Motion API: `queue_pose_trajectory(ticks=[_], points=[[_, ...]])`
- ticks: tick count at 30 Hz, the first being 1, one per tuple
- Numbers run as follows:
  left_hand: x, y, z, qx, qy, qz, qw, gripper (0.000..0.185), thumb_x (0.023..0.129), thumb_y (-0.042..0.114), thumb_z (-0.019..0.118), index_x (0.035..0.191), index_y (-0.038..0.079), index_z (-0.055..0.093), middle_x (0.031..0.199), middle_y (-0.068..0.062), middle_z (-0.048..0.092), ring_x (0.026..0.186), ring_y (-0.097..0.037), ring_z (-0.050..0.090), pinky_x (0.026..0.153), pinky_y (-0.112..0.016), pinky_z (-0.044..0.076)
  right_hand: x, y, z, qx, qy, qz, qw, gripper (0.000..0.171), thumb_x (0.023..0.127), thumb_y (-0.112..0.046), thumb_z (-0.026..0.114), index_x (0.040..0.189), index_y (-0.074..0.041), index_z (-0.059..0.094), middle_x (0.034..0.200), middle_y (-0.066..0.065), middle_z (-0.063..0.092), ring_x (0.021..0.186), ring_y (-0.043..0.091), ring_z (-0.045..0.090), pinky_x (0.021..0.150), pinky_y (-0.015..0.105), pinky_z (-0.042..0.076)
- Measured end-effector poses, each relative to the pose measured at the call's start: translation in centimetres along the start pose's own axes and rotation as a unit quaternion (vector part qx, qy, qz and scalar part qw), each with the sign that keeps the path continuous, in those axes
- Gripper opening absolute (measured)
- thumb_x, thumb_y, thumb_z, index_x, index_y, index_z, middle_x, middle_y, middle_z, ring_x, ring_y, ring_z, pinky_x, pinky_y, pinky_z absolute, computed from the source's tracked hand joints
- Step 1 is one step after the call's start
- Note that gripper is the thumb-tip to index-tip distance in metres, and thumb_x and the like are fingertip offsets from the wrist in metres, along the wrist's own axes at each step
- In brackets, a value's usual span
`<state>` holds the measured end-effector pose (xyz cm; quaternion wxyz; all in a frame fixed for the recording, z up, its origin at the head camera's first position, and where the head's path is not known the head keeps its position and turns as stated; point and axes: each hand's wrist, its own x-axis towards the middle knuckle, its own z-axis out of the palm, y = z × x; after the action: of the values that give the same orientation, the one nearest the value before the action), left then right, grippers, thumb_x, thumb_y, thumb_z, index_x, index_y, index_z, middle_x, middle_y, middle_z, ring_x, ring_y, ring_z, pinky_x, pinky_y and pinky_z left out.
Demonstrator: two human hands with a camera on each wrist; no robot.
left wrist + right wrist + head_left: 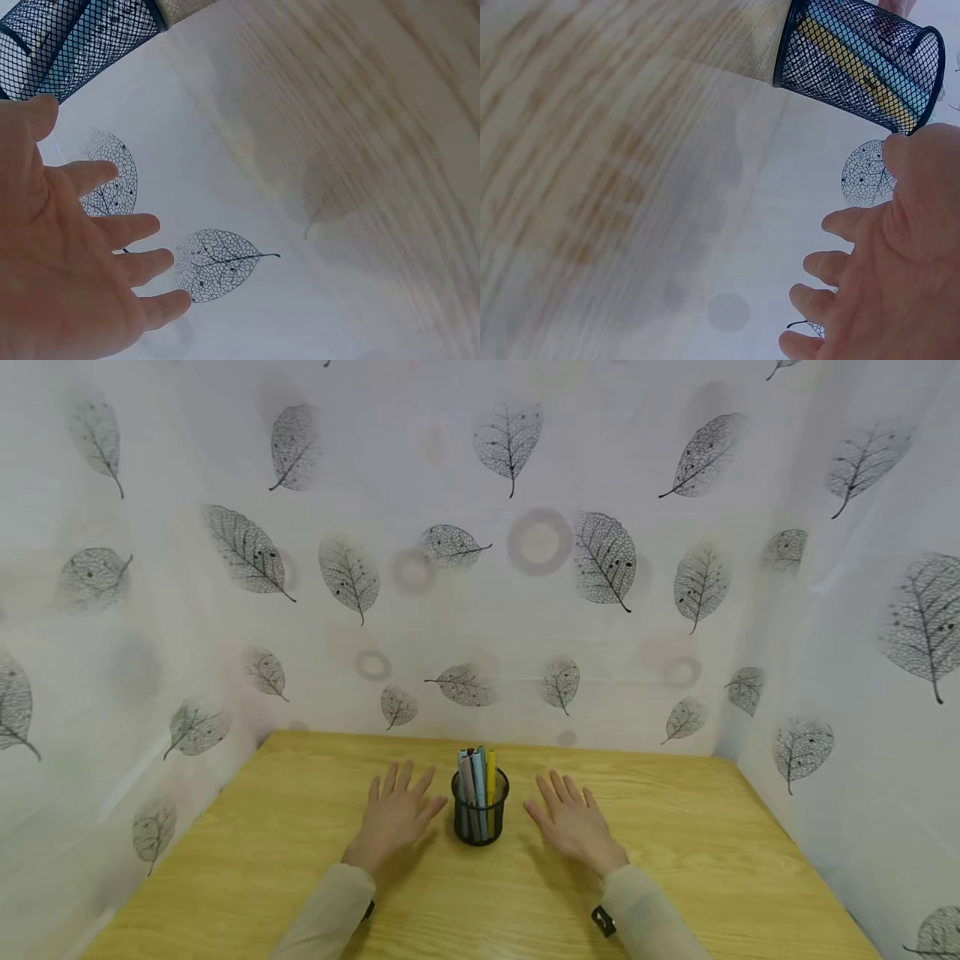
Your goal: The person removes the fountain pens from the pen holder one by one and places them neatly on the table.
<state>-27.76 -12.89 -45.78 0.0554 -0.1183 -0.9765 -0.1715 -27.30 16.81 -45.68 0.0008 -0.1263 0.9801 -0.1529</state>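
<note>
A round black mesh pen holder (478, 827) stands upright on the wooden table, between the two hands. Several pens or markers (480, 777) rise out of it, in light blue, greyish and yellow. To its left, my left hand (393, 818) is spread palm down, thumb pointing toward the holder with a small gap. My right hand (573, 827) mirrors it on the other side, also with spread fingers and nothing held. In the left wrist view the mesh holder (97, 45) is beyond the thumb; in the right wrist view a yellow pen (855, 71) shows through the mesh.
The light wooden table (675, 827) reaches back to a white curtain (480, 627) printed with dark leaves, which also encloses the left and right sides. A dark wrist strap piece (603, 921) shows at the right sleeve (648, 910).
</note>
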Motion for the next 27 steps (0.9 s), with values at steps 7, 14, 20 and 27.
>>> queue_pose_trajectory(ticks=[7, 14, 20, 27], points=[[0.2, 0.0, 0.0, -0.006, 0.015, -0.005, 0.9999, 0.062, 0.101, 0.055, 0.041, 0.153, 0.020, 0.037, 0.159, -0.022, 0.024, 0.148, -0.044, 0.016, 0.115, -0.067, 0.010, 0.0, 0.0, 0.0, 0.007, 0.011, -0.001, 1.000, 0.070, 0.103, -0.058, 0.027, 0.155, -0.011, 0.030, 0.161, 0.016, 0.023, 0.149, 0.038, 0.019, 0.118, 0.061, 0.012], [0.2, 0.2, -0.4, -0.013, 0.045, 0.012, 0.9988, 0.059, 0.102, 0.050, 0.044, 0.148, 0.013, 0.044, 0.153, -0.026, 0.034, 0.143, -0.047, 0.026, 0.111, -0.067, 0.022, 0.1, -0.1, 0.0, 0.033, 0.060, -0.026, 0.997, 0.066, 0.104, -0.052, 0.032, 0.149, -0.004, 0.039, 0.155, 0.020, 0.035, 0.144, 0.042, 0.030, 0.115, 0.061, 0.021], [0.4, 0.3, -0.6, -0.056, 0.074, 0.014, 0.9956, 0.055, 0.101, 0.046, 0.049, 0.141, 0.008, 0.052, 0.146, -0.024, 0.044, 0.136, -0.043, 0.040, 0.107, -0.062, 0.034, 0.4, -0.4, 0.0, 0.104, 0.059, -0.021, 0.993, 0.064, 0.104, -0.050, 0.036, 0.149, -0.004, 0.041, 0.153, 0.019, 0.038, 0.142, 0.040, 0.036, 0.115, 0.057, 0.027], [0.9, 1.1, 0.1, -0.113, 0.097, 0.007, 0.9888, 0.045, 0.099, 0.044, 0.055, 0.131, 0.011, 0.061, 0.131, -0.011, 0.061, 0.118, -0.031, 0.059, 0.096, -0.050, 0.049, 0.4, -0.8, 0.2, 0.179, 0.077, -0.020, 0.981, 0.051, 0.104, -0.042, 0.045, 0.139, -0.006, 0.053, 0.142, 0.015, 0.054, 0.130, 0.035, 0.051, 0.108, 0.053, 0.038]])
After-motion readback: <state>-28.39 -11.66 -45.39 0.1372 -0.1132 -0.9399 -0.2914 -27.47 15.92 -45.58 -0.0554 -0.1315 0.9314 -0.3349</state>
